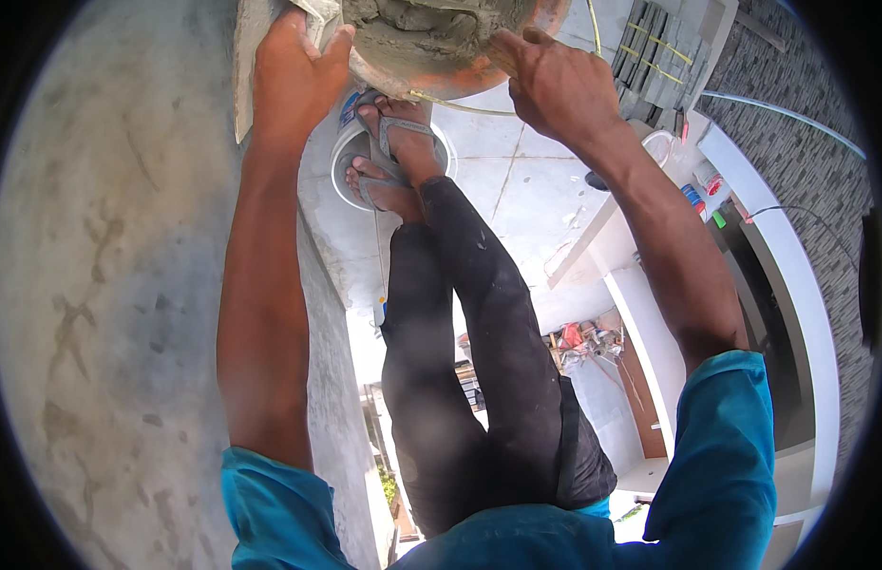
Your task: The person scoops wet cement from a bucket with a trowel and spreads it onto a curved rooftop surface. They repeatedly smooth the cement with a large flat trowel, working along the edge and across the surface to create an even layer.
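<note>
My left hand is closed around a pale, mortar-smeared flat piece beside the grey wall; the upper end is cut off by the frame. My right hand is wrapped around a wooden-handled tool at the right rim of an orange-brown basin. The tool's working end cannot be made out. Wet grey mortar lies in the basin, between my two hands.
Under my sandalled feet is a white bucket. A plastered wall rises close on the left. Strapped grey stone strips lie at the upper right, near a white ledge. Red clutter lies lower down.
</note>
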